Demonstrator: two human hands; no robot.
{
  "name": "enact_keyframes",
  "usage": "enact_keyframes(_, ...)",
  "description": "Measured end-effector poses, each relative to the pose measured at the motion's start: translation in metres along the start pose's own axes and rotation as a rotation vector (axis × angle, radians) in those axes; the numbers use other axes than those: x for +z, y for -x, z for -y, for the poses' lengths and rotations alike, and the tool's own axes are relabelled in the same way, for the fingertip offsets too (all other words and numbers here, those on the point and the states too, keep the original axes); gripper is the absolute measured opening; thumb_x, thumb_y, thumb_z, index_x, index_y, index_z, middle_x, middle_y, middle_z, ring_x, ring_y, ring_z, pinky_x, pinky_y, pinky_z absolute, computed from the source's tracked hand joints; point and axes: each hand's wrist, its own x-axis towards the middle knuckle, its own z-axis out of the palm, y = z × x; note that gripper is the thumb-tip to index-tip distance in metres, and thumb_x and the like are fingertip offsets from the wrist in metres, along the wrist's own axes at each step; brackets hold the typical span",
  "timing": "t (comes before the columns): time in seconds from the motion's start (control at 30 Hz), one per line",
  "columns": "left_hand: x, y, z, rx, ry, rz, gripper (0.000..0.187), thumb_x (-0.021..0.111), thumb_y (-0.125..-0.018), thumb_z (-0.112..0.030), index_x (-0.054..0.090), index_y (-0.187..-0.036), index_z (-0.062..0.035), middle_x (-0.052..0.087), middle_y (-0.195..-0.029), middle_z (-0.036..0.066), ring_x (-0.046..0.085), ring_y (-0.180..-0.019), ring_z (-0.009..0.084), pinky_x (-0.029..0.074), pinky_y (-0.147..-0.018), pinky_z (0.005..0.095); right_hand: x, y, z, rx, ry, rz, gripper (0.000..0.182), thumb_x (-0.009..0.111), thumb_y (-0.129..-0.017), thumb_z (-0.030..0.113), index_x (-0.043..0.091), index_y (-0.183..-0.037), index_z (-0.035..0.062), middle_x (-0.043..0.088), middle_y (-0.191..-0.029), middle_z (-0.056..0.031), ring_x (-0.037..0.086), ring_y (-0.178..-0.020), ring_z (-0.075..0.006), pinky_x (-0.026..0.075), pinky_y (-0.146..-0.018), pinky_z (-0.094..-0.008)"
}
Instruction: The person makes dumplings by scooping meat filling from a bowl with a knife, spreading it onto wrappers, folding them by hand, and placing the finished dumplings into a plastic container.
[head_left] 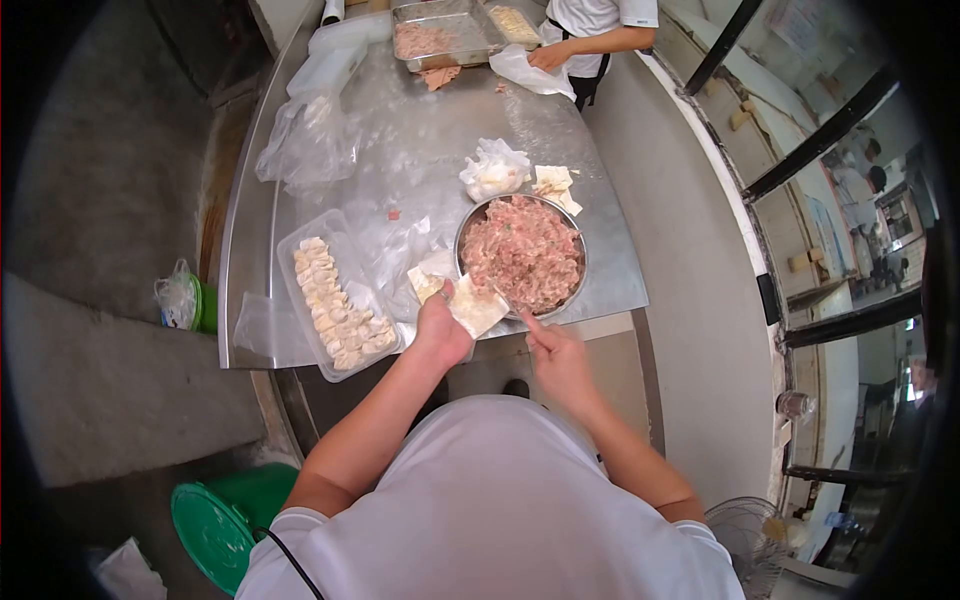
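My left hand [443, 328] is closed on a flat, pale wonton wrapper [478, 306], held just in front of the bowl's near left rim. My right hand [558, 358] is closed at the bowl's near edge, index finger stretched forward along a thin tool whose kind I cannot make out. Pink minced meat [525, 245] fills the round metal bowl [460, 235]. More pale wrappers [430, 275] lie on the table beyond my left hand. To the left, a clear plastic tray [372, 292] holds rows of folded wontons [330, 295].
A white plastic bag [497, 168] and wrapper pieces [556, 186] sit behind the bowl on the steel table [420, 150]. Crumpled clear plastic [315, 140] lies far left. A co-worker's hand [548, 55] is by a metal tray [465, 45]. A green bucket [225, 530] stands below left.
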Motion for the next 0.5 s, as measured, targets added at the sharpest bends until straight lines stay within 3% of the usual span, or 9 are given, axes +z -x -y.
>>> enact_keyframes(0.07, 0.008, -0.007, 0.006, 0.008, 0.072, 0.046, 0.049, 0.023, -0.112, -0.032, 0.038, -0.145, 0.0002, 0.049, -0.146, 0.019, 0.049, -0.134, 0.0350, 0.037, -0.116, 0.0539, 0.013, 0.006, -0.003, -0.174, 0.181, -0.087, 0.052, 0.062, -0.087, -0.002, 0.064, -0.137, 0.0146, 0.052, -0.083, -0.0133, 0.058, -0.078, -0.0344, 0.050, -0.072, -0.0454)
enact_keyframes(0.13, 0.013, -0.011, 0.004, 0.009, 0.134, 0.081, 0.050, 0.021, -0.112, -0.033, 0.035, -0.147, 0.0000, 0.045, -0.148, 0.018, 0.046, -0.136, 0.0346, 0.034, -0.118, 0.0544, 0.013, 0.012, -0.006, -0.172, 0.312, -0.094, 0.057, 0.062, -0.083, -0.004, 0.064, -0.136, 0.0149, 0.052, -0.086, -0.0140, 0.059, -0.081, -0.0340, 0.051, -0.072, -0.0456)
enact_keyframes(0.23, 0.027, -0.006, -0.003, 0.065, 0.091, -0.101, 0.049, 0.022, -0.112, -0.033, 0.035, -0.146, -0.0007, 0.046, -0.148, 0.018, 0.047, -0.135, 0.0349, 0.034, -0.118, 0.0547, 0.003, 0.020, -0.011, -0.155, 0.426, -0.068, 0.061, 0.062, -0.079, -0.006, 0.064, -0.136, 0.0148, 0.052, -0.087, -0.0142, 0.059, -0.083, -0.0333, 0.051, -0.071, -0.0456)
enact_keyframes(0.33, 0.019, -0.018, -0.010, 0.133, 0.100, -0.133, 0.051, 0.021, -0.112, -0.032, 0.044, -0.140, 0.0036, 0.053, -0.138, 0.020, 0.052, -0.129, 0.0356, 0.037, -0.116, 0.0526, -0.009, 0.023, 0.003, -0.139, 0.454, -0.078, 0.060, 0.061, -0.079, -0.005, 0.065, -0.135, 0.0147, 0.052, -0.088, -0.0139, 0.059, -0.083, -0.0328, 0.051, -0.071, -0.0452)
enact_keyframes(0.5, 0.020, -0.011, -0.006, 0.175, 0.025, -0.069, 0.049, 0.024, -0.112, -0.033, 0.045, -0.138, 0.0033, 0.055, -0.135, 0.019, 0.054, -0.126, 0.0340, 0.039, -0.114, 0.0516, -0.007, 0.001, 0.027, -0.276, 0.447, -0.140, 0.059, 0.062, -0.078, -0.005, 0.067, -0.133, 0.0155, 0.054, -0.088, -0.0131, 0.059, -0.084, -0.0317, 0.051, -0.071, -0.0439)
